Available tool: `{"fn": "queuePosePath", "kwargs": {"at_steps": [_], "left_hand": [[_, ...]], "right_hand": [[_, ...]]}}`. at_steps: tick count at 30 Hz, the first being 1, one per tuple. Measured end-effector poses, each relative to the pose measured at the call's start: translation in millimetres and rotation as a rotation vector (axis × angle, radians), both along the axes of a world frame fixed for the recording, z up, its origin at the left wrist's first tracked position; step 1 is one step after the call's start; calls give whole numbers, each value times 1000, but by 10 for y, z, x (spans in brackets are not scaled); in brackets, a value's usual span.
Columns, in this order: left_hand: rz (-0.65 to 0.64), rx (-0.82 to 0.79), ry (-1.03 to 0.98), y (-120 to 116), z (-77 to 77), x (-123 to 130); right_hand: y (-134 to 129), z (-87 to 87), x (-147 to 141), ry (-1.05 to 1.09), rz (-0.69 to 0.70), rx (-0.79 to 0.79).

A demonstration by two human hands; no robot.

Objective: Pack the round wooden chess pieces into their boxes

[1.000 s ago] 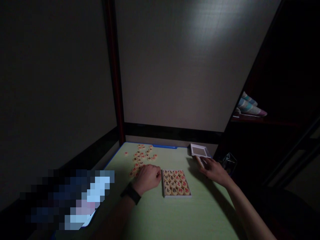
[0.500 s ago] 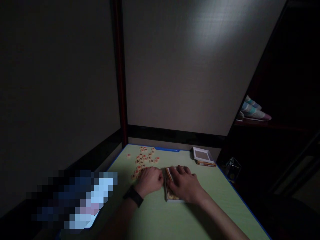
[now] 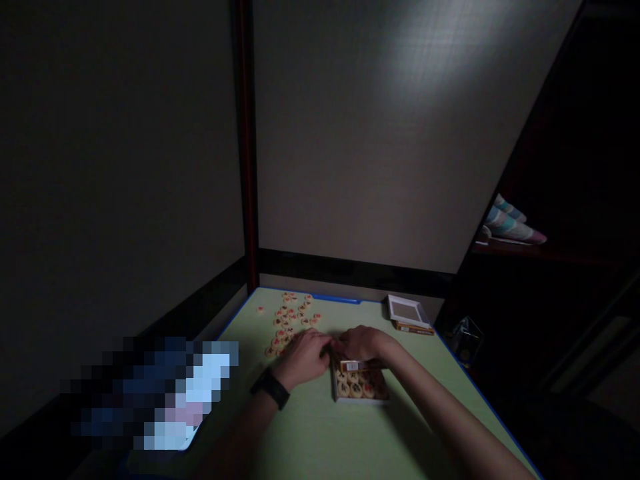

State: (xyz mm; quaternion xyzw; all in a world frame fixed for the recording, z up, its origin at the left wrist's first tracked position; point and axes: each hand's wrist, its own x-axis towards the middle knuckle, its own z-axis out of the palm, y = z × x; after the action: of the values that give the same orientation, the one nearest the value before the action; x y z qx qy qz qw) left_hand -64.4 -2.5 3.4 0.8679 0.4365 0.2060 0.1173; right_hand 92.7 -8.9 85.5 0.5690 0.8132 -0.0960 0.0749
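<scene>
A shallow white-edged box (image 3: 363, 391) lies flat on the table in front of me, showing round Chinese chess pieces with red and black characters. Over its far part is an orange-brown cardboard piece (image 3: 353, 365) with a barcode on its near edge. My right hand (image 3: 361, 343) bends down over this cardboard from above, fingers curled on it. My left hand (image 3: 306, 357), a dark band on its wrist, is at the box's left side. Its fingertips are drawn together near the far left corner; what they hold, if anything, is hidden. Several loose chess pieces (image 3: 291, 313) lie beyond it.
At the back right of the green table (image 3: 310, 427) sits a white frame-like lid (image 3: 406, 311) on an orange-edged box (image 3: 415, 329). One piece (image 3: 261, 309) lies apart on the left. A blurred-out bright screen (image 3: 200, 380) is at the left edge. Walls rise behind.
My right hand has moved to the far part of the box and turned, uncovering the pieces and the barcode edge. My left hand's fingers have reached toward the box's far left corner.
</scene>
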Motion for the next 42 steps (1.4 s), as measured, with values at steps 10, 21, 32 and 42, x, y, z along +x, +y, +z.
{"fn": "queuePosePath", "kwargs": {"at_steps": [10,21,32,42], "left_hand": [[-51,94,-35,11,-26,2],[-116,111,14,-108,37,22],[-188,110,105,-89,-87,-5],[-238,-95,233,-63,2,-57]], "right_hand": [[-192,-50,328,69,-108,14],[-482,-718,755,522,5,137],[-611,-1020,723,229,50,302],[-683,-1102,556,150,245,507]]}}
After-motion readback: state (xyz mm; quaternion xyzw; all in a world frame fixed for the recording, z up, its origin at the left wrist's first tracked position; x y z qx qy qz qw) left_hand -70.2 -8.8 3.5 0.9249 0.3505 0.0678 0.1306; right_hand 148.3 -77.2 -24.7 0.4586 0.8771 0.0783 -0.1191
